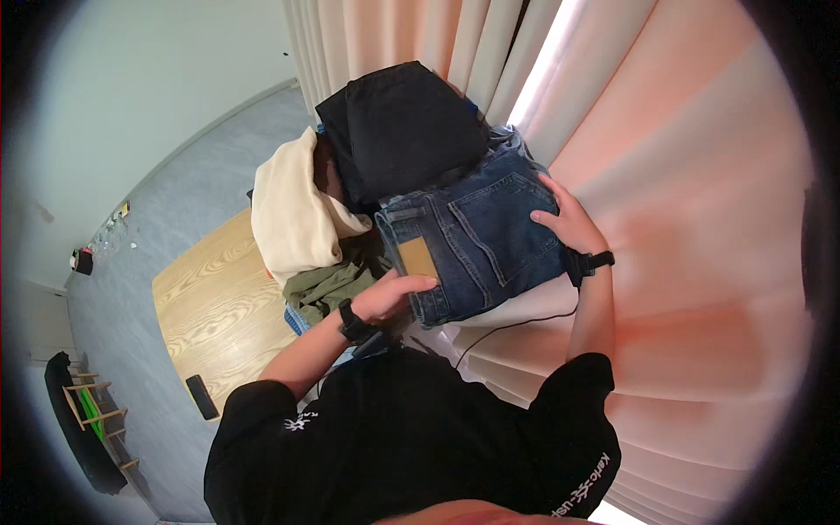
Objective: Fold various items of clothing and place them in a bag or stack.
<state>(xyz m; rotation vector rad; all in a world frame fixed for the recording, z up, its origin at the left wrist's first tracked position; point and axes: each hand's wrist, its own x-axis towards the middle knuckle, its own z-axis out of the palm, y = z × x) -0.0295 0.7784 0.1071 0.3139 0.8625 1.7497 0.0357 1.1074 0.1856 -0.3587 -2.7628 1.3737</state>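
The wearer's black T-shirt (pixel 411 446) fills the foreground. Beyond, the left hand (pixel 382 297) and right hand (pixel 570 223) grip folded dark-blue jeans (pixel 499 227), tan waistband patch (pixel 417 258) showing, just before black trousers (pixel 407 131). Curtains (pixel 700 289) hem the right; leftward, wooden tabletop (pixel 219 297) stretches to its curved edge, a phone (pixel 202 397) nearby.

- Jeans (pixel 494 236) lie between the hands — left hand (pixel 382 297) at their near-left corner, right hand (pixel 573 226) on their right side.
- One garment (pixel 407 131) lies beyond both hands, behind the jeans.
- A second garment (pixel 293 206) sits ahead-left of the left hand.
- A third garment (pixel 328 289) lies just left of that hand.
- The table (pixel 210 297) extends farther left — a phone (pixel 202 397) on its near end.
- A curtain (pixel 700 262) hangs right of the right hand.
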